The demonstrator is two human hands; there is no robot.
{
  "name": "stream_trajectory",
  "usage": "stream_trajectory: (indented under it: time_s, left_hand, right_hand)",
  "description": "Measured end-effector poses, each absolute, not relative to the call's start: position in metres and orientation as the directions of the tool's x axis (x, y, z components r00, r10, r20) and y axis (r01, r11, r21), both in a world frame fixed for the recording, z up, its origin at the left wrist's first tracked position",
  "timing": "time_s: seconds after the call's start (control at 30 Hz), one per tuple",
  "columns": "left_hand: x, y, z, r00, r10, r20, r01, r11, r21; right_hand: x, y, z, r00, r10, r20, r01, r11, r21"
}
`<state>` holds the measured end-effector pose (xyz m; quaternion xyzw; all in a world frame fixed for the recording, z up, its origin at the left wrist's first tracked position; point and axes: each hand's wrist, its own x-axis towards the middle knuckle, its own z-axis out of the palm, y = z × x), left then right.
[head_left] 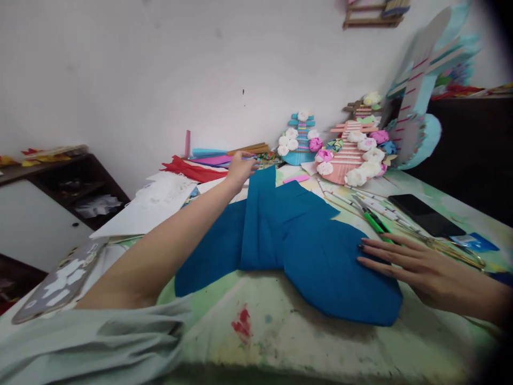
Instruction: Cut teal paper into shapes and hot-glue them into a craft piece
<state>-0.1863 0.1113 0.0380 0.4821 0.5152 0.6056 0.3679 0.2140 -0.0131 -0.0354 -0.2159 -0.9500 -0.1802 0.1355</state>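
Observation:
Deep blue crepe-like sheets [340, 267] lie across the middle of the table: a rounded piece at the right, a folded strip [260, 224] standing up at the centre and another piece at the left. My right hand [417, 267] rests with outstretched fingers on the rounded piece's right edge. Beyond the blue strip, my left hand [241, 170] reaches to the back of the table, its fingers curled together near a small light-blue bit. What they hold, if anything, is too small to name. A green-handled cutter [374, 220] lies just past my right fingertips.
Flower-trimmed guitar-shaped crafts [350, 155] stand against the wall. Rolled coloured paper [216, 159] and white sheets [152, 206] lie at the back left. Several pens [385, 206], a black phone [427, 215] and gold scissors [457, 248] lie right. A grey patterned case [60, 280] sits left.

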Motion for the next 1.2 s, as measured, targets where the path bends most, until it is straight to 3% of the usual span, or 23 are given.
stream_trajectory:
  time_s: [0.07, 0.13, 0.17, 0.27, 0.4, 0.5, 0.67, 0.8, 1.03, 1.2]
  left_hand:
    - [-0.197, 0.077, 0.026, -0.282, 0.912, 0.297, 0.197, -0.248, 0.948]
    - [-0.208, 0.036, 0.013, -0.214, 0.863, 0.458, 0.637, -0.232, 0.735]
    - [-0.213, 0.017, 0.006, -0.166, 0.885, 0.435, 0.749, -0.174, 0.639]
    - [-0.223, -0.027, -0.013, -0.157, 0.966, 0.204, 0.864, 0.034, 0.502]
    - [-0.226, -0.048, -0.034, -0.157, 0.98, -0.123, 0.793, 0.2, 0.575]
    - [-0.223, -0.05, -0.047, -0.004, 0.988, -0.155, 0.704, 0.113, 0.701]
    - [-0.219, -0.052, -0.057, 0.094, 0.99, -0.105, 0.439, 0.054, 0.897]
    - [-0.219, -0.053, -0.057, 0.114, 0.985, -0.129, 0.36, 0.08, 0.93]
    - [-0.218, -0.055, -0.06, 0.095, 0.988, -0.122, 0.13, 0.109, 0.985]
    - [-0.22, -0.056, -0.06, 0.075, 0.986, -0.15, 0.1, 0.142, 0.985]
  right_hand:
    - [0.205, -0.019, -0.026, -0.857, 0.382, 0.345, 0.471, 0.853, 0.226]
    - [0.183, -0.025, -0.014, -0.723, 0.543, 0.427, 0.607, 0.794, 0.018]
    - [0.166, -0.026, -0.007, -0.624, 0.653, 0.429, 0.679, 0.725, -0.115]
    - [0.104, -0.02, 0.005, -0.506, 0.844, 0.181, 0.735, 0.531, -0.422]
    - [0.031, 0.007, -0.002, -0.429, 0.869, -0.246, 0.762, 0.203, -0.615]
    - [0.0, 0.021, -0.014, -0.41, 0.832, -0.374, 0.736, 0.059, -0.674]
    - [-0.011, 0.025, -0.026, -0.375, 0.854, -0.362, 0.693, -0.001, -0.721]
    - [-0.007, 0.027, -0.029, -0.327, 0.874, -0.36, 0.69, -0.039, -0.722]
    - [-0.009, 0.033, -0.026, -0.398, 0.79, -0.467, 0.654, -0.113, -0.748]
    - [-0.009, 0.031, -0.028, -0.387, 0.79, -0.476, 0.604, -0.172, -0.778]
